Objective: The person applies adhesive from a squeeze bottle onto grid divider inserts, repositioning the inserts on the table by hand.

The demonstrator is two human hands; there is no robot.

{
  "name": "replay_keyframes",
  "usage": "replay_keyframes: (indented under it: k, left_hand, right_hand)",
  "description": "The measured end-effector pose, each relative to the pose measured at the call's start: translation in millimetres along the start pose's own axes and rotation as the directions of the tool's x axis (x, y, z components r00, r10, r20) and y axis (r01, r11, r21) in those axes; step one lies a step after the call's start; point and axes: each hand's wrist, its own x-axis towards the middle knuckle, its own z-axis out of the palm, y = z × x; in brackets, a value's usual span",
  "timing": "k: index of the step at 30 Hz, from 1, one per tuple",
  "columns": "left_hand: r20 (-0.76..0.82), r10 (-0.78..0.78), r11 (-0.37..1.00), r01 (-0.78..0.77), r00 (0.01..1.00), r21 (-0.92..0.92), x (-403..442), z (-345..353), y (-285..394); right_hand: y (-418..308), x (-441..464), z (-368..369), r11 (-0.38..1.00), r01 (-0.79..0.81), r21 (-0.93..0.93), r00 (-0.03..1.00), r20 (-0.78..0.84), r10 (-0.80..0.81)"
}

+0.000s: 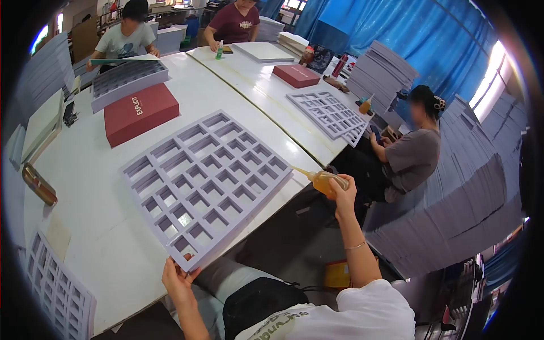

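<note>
A grey foam insert (207,187) with rows of square cutouts lies on the white table, its near edge along the table's edge. My left hand (180,280) grips the insert's near corner, with fingertips showing through the last cutout. In my right hand (344,195) is a squeeze bottle (327,184) of amber liquid, with my fingers wrapped around it. The bottle's long thin nozzle points left, its tip at or very close to the insert's right corner; whether they touch I cannot tell.
The white table (90,215) holds a red box (141,115), a second red box (296,75), more foam inserts (59,289) and a brown-gold flask (38,184). Across it are two people; another person (416,147) sits at right beside tall stacks of grey sheets (436,221).
</note>
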Motion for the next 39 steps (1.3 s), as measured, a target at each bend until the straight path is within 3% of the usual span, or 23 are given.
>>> replay_keyframes:
  k: [4, 10, 13, 17, 18, 21, 36, 39]
  left_hand:
    - [0.013, 0.007, 1.000, -0.007, 1.000, 0.003, 0.6, -0.6, 0.5]
    - [0.021, -0.007, 1.000, 0.006, 1.000, 0.015, -0.2, -2.1, 3.4]
    - [0.041, -0.002, 1.000, 0.001, 0.999, 0.022, 1.0, -4.9, 0.8]
    - [0.043, -0.006, 1.000, 0.005, 0.999, 0.022, 1.5, -6.4, -0.6]
    - [0.042, -0.008, 1.000, 0.007, 0.999, 0.023, 1.9, -6.6, -0.3]
    - [0.045, 0.006, 1.000, -0.006, 0.999, -0.008, 0.9, -3.6, 0.5]
    - [0.034, -0.026, 1.000, 0.026, 0.999, 0.015, 2.5, -6.6, -0.7]
    - [0.037, -0.026, 0.999, 0.025, 0.999, 0.034, 0.9, -1.8, 3.3]
  right_hand:
    - [10.1, 9.9, -0.9, 0.995, 0.092, -0.026, 0.996, 0.004, -0.092]
    - [4.9, 3.0, -0.5, 0.998, 0.045, -0.044, 0.999, 0.031, -0.044]
    - [-1.6, -11.5, 0.3, 1.000, -0.031, -0.005, 0.995, 0.092, 0.031]
    - [-7.5, -37.7, 10.1, 0.999, 0.033, -0.014, 0.988, 0.151, -0.031]
    - [-20.9, -51.2, 14.5, 0.999, -0.031, 0.009, 0.985, 0.169, 0.029]
    - [-12.6, -68.1, 18.0, 0.999, 0.046, -0.025, 0.975, 0.218, -0.039]
    - [-51.4, -177.8, 64.1, 0.999, 0.025, -0.047, 0.887, 0.462, -0.001]
    - [-50.3, -192.0, 70.1, 0.995, 0.082, -0.049, 0.853, 0.520, -0.045]
